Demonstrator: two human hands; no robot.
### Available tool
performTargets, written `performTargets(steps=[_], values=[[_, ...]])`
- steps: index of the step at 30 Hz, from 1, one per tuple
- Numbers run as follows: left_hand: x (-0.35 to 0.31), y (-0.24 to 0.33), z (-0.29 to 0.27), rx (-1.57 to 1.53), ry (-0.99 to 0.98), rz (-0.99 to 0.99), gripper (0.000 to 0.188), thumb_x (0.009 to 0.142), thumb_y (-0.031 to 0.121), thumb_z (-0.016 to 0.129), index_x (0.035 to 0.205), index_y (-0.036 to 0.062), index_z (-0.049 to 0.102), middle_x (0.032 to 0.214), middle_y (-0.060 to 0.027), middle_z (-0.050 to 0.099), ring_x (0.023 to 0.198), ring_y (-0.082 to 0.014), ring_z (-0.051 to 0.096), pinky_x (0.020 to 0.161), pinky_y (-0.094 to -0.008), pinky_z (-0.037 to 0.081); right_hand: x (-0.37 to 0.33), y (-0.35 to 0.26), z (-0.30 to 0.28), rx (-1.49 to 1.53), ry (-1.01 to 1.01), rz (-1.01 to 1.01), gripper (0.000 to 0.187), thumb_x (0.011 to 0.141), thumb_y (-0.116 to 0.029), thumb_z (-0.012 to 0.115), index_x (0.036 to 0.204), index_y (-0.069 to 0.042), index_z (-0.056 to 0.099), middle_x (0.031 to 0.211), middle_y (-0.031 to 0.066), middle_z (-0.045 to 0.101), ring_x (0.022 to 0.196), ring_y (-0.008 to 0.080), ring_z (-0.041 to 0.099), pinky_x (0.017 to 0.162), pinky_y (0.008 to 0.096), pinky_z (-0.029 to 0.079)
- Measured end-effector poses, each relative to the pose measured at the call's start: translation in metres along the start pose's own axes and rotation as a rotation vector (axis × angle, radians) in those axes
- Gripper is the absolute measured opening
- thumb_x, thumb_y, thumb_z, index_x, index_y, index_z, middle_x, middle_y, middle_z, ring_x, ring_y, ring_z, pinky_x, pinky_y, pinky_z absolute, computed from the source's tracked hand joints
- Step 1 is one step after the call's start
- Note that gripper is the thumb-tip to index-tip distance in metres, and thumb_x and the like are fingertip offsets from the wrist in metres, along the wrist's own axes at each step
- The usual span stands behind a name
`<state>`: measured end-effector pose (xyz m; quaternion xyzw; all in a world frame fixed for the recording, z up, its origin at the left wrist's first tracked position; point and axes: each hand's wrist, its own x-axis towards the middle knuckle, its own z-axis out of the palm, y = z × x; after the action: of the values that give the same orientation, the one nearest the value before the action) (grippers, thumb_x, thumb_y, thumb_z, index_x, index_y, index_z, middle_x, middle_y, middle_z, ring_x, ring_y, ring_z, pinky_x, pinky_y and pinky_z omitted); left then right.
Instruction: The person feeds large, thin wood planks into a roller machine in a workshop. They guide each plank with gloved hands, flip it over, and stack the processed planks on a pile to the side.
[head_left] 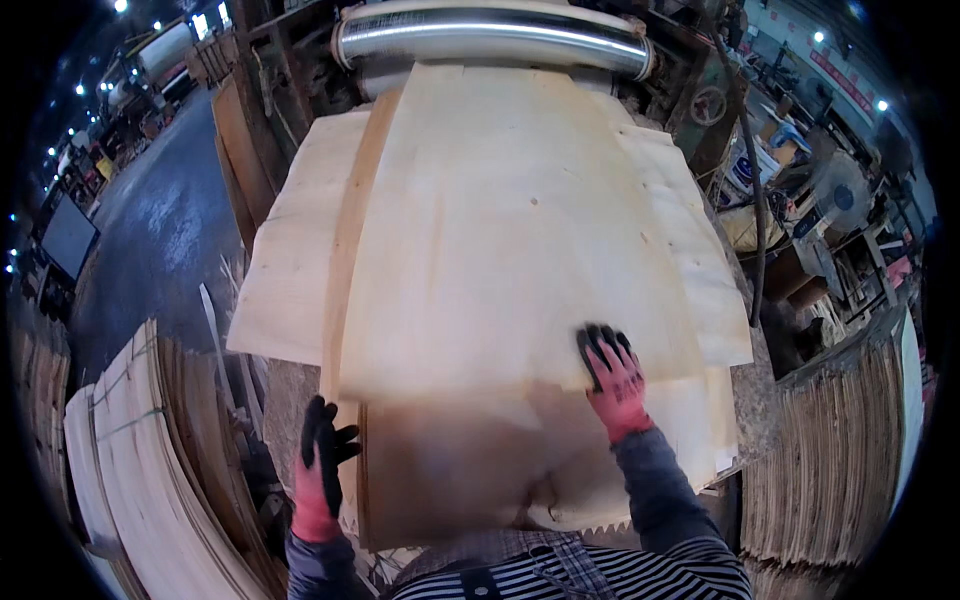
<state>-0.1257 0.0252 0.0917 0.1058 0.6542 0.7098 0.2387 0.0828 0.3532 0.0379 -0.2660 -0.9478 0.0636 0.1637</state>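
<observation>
A large pale wood veneer sheet (520,230) lies lengthwise in front of me, its far end close to a shiny metal roller (490,38). My right hand (614,385), in a pink glove with black fingers, rests on the sheet's near edge, fingers stretched out and slightly blurred. Beside the left edge of a lower veneer sheet (450,460) is my left hand (322,465), gloved alike, its fingers apart and nothing in them. More veneer sticks out under the top sheet on both sides, with a darker strip (362,200) along the left.
Bundled veneer (140,440) stands at the lower left, and a tall veneer stack (830,460) at the lower right. Machine framing with a handwheel (708,105) flanks the roller. A fan (843,195) stands at the right; grey floor (160,240) extends at the left.
</observation>
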Motion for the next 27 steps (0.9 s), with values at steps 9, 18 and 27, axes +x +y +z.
performTargets(steps=[9,18,27], values=[[-0.065,-0.058,-0.019,1.323,-0.162,0.434,0.067,0.072,0.017,0.063,0.128,-0.0002,0.032,0.128,-0.0233,0.035,0.116,-0.0391,0.036,0.099,-0.0439,0.028,0.108,-0.004,0.038,-0.179,0.195,0.035,0.054,0.078,-0.026,0.054,0.127,-0.008,0.039,0.125,0.0140,0.042,0.118,0.0291,0.037,0.102,0.0447,0.021],[-0.057,-0.117,-0.062,1.267,-0.181,0.365,0.079,0.073,0.030,0.064,0.133,0.0008,0.023,0.134,-0.0213,0.028,0.121,-0.0376,0.030,0.101,-0.0415,0.025,-0.049,-0.056,0.005,-0.047,-0.018,-0.059,0.059,0.076,-0.029,0.058,0.124,-0.002,0.039,0.127,0.0169,0.040,0.119,0.0315,0.035,0.102,0.0453,0.020],[-0.047,-0.125,-0.076,1.122,-0.261,0.329,0.064,0.072,0.037,0.063,0.123,0.0041,0.043,0.134,-0.0246,0.024,0.122,-0.0389,0.027,0.102,-0.0427,0.023,-0.186,-0.063,-0.009,0.021,-0.143,0.123,0.065,0.073,-0.030,0.061,0.125,0.000,0.038,0.130,0.0179,0.036,0.122,0.0331,0.031,0.104,0.0446,0.019]])
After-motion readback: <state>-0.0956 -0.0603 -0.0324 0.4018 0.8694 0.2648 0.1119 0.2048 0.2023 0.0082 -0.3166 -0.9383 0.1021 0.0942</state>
